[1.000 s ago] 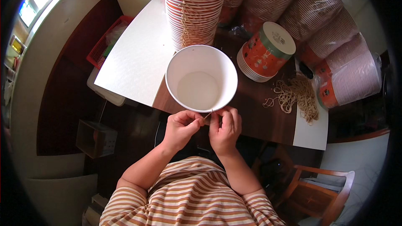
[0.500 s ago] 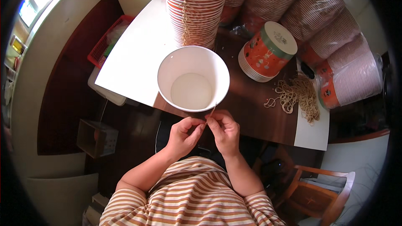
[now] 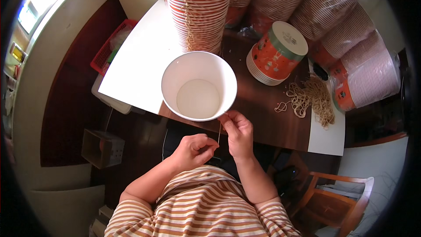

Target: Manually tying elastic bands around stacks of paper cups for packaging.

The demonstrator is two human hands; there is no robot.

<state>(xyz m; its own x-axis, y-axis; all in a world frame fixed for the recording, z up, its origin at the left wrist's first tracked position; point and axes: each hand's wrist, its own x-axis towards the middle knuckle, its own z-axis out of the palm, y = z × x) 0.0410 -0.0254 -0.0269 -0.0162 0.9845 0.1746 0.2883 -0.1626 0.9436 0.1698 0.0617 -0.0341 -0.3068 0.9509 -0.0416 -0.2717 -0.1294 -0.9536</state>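
Note:
A white-lined paper bucket (image 3: 199, 68) stands at the table's near edge with its open mouth toward me. Below its near rim, a short length of thin tan cord (image 3: 219, 133) runs down to the pinched fingertips of my left hand (image 3: 194, 150). My right hand (image 3: 238, 132) is closed at the rim's near right side, thumb and index finger pressed together where the cord's upper end meets the bucket. Its fingers partly hide that spot.
Behind the bucket rises a tall stack of orange buckets (image 3: 199, 17) with cord loops down its side. Upside-down buckets (image 3: 276, 57) stand to the right, near a heap of loose tan cord (image 3: 318, 98). Plastic-wrapped stacks (image 3: 372, 79) line the back right. A wooden chair (image 3: 333, 202) is lower right.
My hands have moved apart: the left down toward my body, the right up to the bucket's rim. The cord between them now hangs nearly straight. The whole view has shifted slightly.

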